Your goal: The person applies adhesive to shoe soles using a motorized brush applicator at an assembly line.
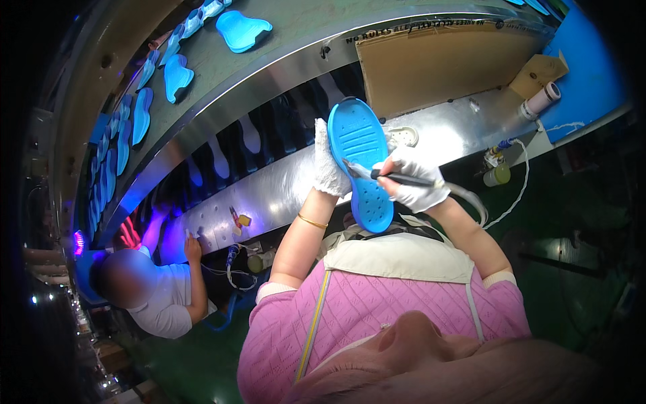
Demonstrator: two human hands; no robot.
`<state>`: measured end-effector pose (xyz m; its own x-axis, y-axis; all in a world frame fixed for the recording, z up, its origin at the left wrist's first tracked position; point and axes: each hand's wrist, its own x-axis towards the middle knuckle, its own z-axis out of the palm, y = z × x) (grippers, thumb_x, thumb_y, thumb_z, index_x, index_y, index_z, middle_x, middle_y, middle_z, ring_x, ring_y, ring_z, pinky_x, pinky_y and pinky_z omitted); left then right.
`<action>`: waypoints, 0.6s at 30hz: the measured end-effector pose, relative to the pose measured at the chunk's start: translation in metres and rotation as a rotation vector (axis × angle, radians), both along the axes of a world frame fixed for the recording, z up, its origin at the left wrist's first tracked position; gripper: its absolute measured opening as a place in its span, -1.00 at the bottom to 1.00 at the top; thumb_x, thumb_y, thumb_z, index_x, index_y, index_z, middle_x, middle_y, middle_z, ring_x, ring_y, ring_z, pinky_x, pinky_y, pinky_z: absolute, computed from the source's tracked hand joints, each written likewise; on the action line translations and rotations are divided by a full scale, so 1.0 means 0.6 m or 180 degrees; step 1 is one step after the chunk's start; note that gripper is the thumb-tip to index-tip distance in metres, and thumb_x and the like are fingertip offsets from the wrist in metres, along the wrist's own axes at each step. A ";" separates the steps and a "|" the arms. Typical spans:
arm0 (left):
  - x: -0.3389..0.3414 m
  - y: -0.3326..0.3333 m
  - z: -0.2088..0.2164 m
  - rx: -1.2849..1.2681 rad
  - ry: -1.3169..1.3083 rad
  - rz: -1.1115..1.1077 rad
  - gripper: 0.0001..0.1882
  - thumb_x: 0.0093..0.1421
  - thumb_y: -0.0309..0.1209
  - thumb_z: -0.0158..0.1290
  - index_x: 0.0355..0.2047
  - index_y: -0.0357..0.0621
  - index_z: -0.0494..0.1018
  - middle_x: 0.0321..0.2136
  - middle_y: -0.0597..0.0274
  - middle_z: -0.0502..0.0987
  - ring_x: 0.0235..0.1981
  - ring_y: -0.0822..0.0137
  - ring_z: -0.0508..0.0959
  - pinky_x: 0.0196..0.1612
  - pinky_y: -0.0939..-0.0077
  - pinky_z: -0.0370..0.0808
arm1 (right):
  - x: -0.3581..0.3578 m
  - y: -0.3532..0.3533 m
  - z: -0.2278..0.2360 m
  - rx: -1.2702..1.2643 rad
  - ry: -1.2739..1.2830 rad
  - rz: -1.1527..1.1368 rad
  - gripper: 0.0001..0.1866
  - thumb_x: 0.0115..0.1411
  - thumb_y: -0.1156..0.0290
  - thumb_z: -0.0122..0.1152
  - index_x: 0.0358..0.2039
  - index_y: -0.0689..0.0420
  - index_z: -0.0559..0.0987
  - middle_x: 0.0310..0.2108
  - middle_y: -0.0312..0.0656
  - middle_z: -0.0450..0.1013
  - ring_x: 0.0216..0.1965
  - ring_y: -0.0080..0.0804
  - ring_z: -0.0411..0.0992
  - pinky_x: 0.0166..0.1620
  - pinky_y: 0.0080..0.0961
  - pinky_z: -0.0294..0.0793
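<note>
Blue ridged shoe sole (361,168), held upright, brush tool (397,178) touching

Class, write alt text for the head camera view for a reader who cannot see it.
A white-gloved left hand holds up a blue shoe sole while the gloved right hand presses a dark pen-like tool against it, over a metal conveyor.

blue ribbed sole (363,161), white gloves (417,180)

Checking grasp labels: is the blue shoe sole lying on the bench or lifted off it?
Lifted. The blue shoe sole stands tilted in the gloved left hand, above the metal bench; the right hand holds a tool against it.
</note>
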<state>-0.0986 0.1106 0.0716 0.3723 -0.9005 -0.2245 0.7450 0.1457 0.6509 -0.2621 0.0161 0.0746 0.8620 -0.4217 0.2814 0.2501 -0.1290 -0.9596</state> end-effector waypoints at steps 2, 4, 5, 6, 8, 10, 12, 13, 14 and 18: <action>-0.014 0.024 -0.001 -0.1018 0.0729 -0.0792 -0.03 0.11 0.43 -0.32 0.19 -0.18 0.20 0.05 -0.08 0.39 0.00 0.02 0.47 0.07 0.11 0.46 | -0.015 -0.005 -0.005 0.0799 0.0560 0.0057 -0.90 0.11 0.60 0.22 -0.34 0.19 0.52 -0.38 -0.22 0.49 -0.39 -0.58 0.45 -0.27 -0.65 0.46; -0.034 0.041 -0.012 -0.0006 -0.0103 -0.0364 -0.17 0.20 0.31 -0.25 0.16 -0.18 0.24 0.05 0.05 0.41 0.01 0.11 0.45 0.10 0.16 0.41 | -0.027 -0.009 -0.014 0.0872 0.0159 -0.0150 -0.89 0.12 0.56 0.23 -0.31 0.19 0.51 -0.37 -0.22 0.50 -0.39 -0.60 0.45 -0.26 -0.64 0.46; -0.047 0.049 -0.020 0.0113 -0.0174 -0.0292 -0.22 0.23 0.25 -0.25 0.18 -0.16 0.21 0.05 0.08 0.39 0.03 0.16 0.43 0.12 0.19 0.39 | -0.029 -0.005 -0.020 0.0601 0.0128 -0.0106 -0.90 0.13 0.56 0.23 -0.32 0.19 0.51 -0.37 -0.23 0.50 -0.39 -0.60 0.45 -0.26 -0.64 0.46; -0.050 0.051 -0.028 0.0098 -0.0304 -0.0271 -0.21 0.22 0.26 -0.25 0.18 -0.15 0.21 0.06 0.08 0.38 0.03 0.16 0.42 0.13 0.19 0.39 | -0.034 -0.005 -0.023 0.0445 -0.0018 -0.0177 -0.90 0.13 0.55 0.22 -0.33 0.20 0.51 -0.37 -0.23 0.50 -0.39 -0.61 0.45 -0.27 -0.63 0.46; -0.053 0.050 -0.044 0.0407 -0.0352 -0.0293 -0.19 0.20 0.29 -0.25 0.20 -0.12 0.19 0.08 0.08 0.37 0.04 0.17 0.42 0.14 0.20 0.38 | -0.033 -0.002 -0.029 0.0692 0.0178 0.0292 -0.92 0.15 0.51 0.22 -0.36 0.20 0.51 -0.40 -0.22 0.50 -0.39 -0.59 0.47 -0.27 -0.63 0.46; -0.047 0.037 -0.054 0.0170 -0.0416 -0.0085 -0.11 0.14 0.37 -0.29 0.21 -0.10 0.17 0.08 0.06 0.36 0.03 0.15 0.42 0.13 0.19 0.39 | -0.026 0.002 -0.029 0.1125 0.0177 0.0185 -0.91 0.16 0.49 0.22 -0.33 0.20 0.53 -0.42 -0.21 0.50 -0.40 -0.60 0.47 -0.27 -0.63 0.46; -0.037 0.020 -0.057 -0.0069 -0.0320 0.0124 -0.05 0.09 0.43 -0.30 0.21 -0.11 0.16 0.07 0.04 0.37 0.03 0.12 0.42 0.12 0.16 0.39 | -0.016 0.002 -0.022 0.1403 -0.0120 0.0053 -0.90 0.17 0.49 0.22 -0.29 0.19 0.56 -0.40 -0.24 0.52 -0.42 -0.61 0.46 -0.29 -0.65 0.46; -0.031 0.013 -0.056 -0.0506 0.0080 0.0216 0.06 -0.01 0.51 -0.32 0.21 -0.13 0.15 0.03 0.02 0.41 0.00 0.05 0.45 0.10 0.10 0.41 | -0.011 0.005 -0.017 0.1033 -0.0058 0.0058 -0.90 0.15 0.51 0.23 -0.30 0.19 0.56 -0.40 -0.25 0.52 -0.43 -0.61 0.45 -0.28 -0.64 0.46; -0.026 0.008 -0.053 -0.0563 0.0020 0.0206 0.08 -0.04 0.53 -0.32 0.21 -0.13 0.15 0.02 0.01 0.42 -0.01 0.04 0.46 0.09 0.08 0.42 | -0.006 0.008 -0.012 0.0735 -0.0177 -0.0112 -0.90 0.13 0.53 0.25 -0.32 0.18 0.56 -0.40 -0.25 0.52 -0.43 -0.60 0.45 -0.28 -0.64 0.45; 0.001 -0.006 -0.032 -0.1149 0.0113 0.0192 0.18 -0.16 0.60 -0.34 0.20 -0.15 0.16 -0.01 -0.04 0.44 -0.09 0.04 0.51 0.04 0.07 0.45 | -0.001 0.014 0.009 -0.0674 -0.0466 0.0136 -0.89 0.08 0.64 0.24 -0.36 0.20 0.55 -0.35 -0.16 0.53 -0.38 -0.56 0.46 -0.31 -0.61 0.47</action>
